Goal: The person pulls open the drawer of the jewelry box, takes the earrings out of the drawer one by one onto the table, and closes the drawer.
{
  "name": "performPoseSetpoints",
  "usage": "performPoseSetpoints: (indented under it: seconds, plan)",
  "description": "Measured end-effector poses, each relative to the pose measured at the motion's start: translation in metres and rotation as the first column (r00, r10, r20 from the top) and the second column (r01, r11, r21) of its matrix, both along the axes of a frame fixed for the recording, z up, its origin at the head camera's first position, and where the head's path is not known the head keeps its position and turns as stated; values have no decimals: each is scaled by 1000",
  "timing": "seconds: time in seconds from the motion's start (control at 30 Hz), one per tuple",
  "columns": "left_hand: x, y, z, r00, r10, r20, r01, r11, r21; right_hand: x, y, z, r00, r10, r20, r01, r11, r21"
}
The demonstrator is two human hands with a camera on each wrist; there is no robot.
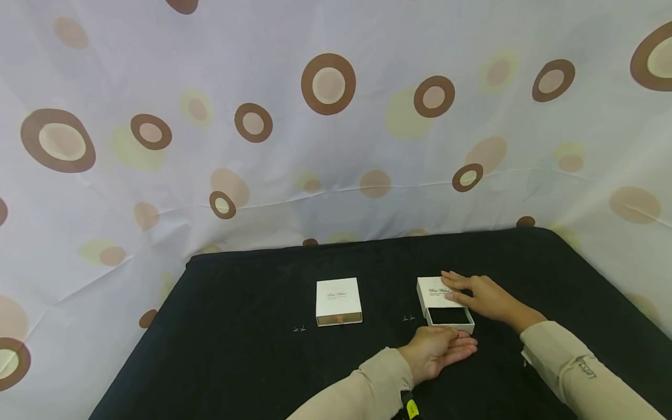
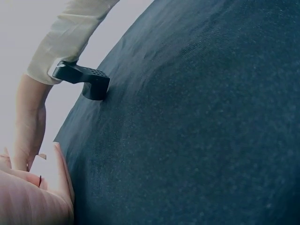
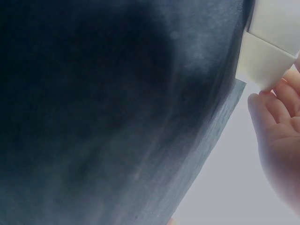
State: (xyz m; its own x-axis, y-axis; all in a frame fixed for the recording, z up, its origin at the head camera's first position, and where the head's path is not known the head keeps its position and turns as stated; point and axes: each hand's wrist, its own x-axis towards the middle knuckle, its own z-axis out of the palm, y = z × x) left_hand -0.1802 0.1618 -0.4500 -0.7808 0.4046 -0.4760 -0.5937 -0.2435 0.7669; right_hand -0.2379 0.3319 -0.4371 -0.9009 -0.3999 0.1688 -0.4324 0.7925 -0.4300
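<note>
A small white drawer box (image 1: 438, 298) with dark script on its lid lies at the right of the black cloth. Its drawer (image 1: 450, 328) is slid partly out toward me, showing a black lining. My right hand (image 1: 485, 297) rests on the lid from the right, fingers stretched over its top. At the drawer's front edge, my left hand (image 1: 436, 353) is turned palm up, thumb and index finger pinching there, the other fingers extended. What lies between the pinching fingers is hidden. In the right wrist view, left fingertips (image 3: 266, 91) meet the white drawer.
A second white box (image 1: 338, 297), closed, with a small orange tab on its front, lies left of the first. Small silvery pieces (image 1: 299, 329) sit to its left, and similar ones (image 1: 408, 318) between the boxes. A patterned curtain (image 1: 336, 146) hangs behind the table.
</note>
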Motion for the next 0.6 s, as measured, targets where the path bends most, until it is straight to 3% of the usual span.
performPoseSetpoints:
  seconds: [0.6]
  plan:
    - [-5,-1,0,1000,-2,3,2,1000,16,1,-1,1,1000,-4,6,4,1000,-3]
